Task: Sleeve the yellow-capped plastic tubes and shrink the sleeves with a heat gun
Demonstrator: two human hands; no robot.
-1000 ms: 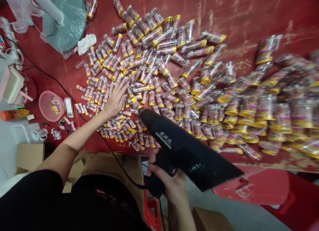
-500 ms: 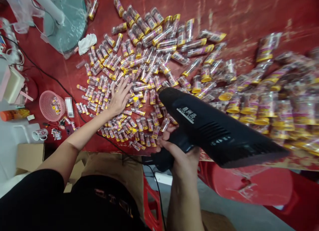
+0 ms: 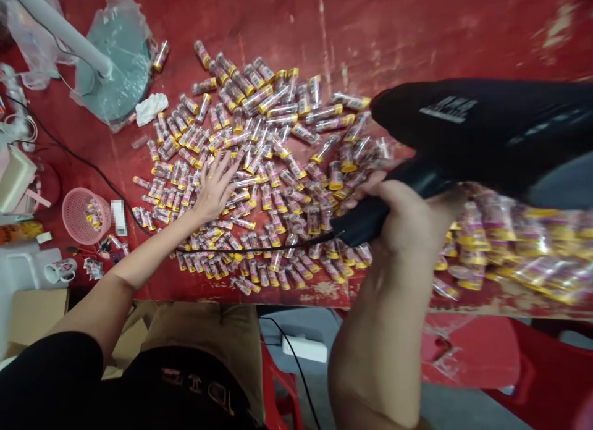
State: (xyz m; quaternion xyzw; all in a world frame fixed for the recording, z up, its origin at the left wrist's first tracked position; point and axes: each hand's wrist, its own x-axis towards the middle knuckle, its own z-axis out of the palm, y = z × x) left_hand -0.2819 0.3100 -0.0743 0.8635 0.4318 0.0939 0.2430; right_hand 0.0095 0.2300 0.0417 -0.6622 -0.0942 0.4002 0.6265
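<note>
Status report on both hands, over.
Left hand flat on yellow-capped tubes; right hand gripping black heat gun; its cord across the tubes.

Head-worn view, angled downward (quite close)

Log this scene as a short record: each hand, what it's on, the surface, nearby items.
Left: left hand, open, fingers spread, resting on yellow-capped clear tubes
Right: right hand, gripping the handle of a black heat gun
Cord: black cord, running from the gun across the table
Surface: scuffed red table
Nearby: pink plastic basket holding more tubes; white mug
</note>
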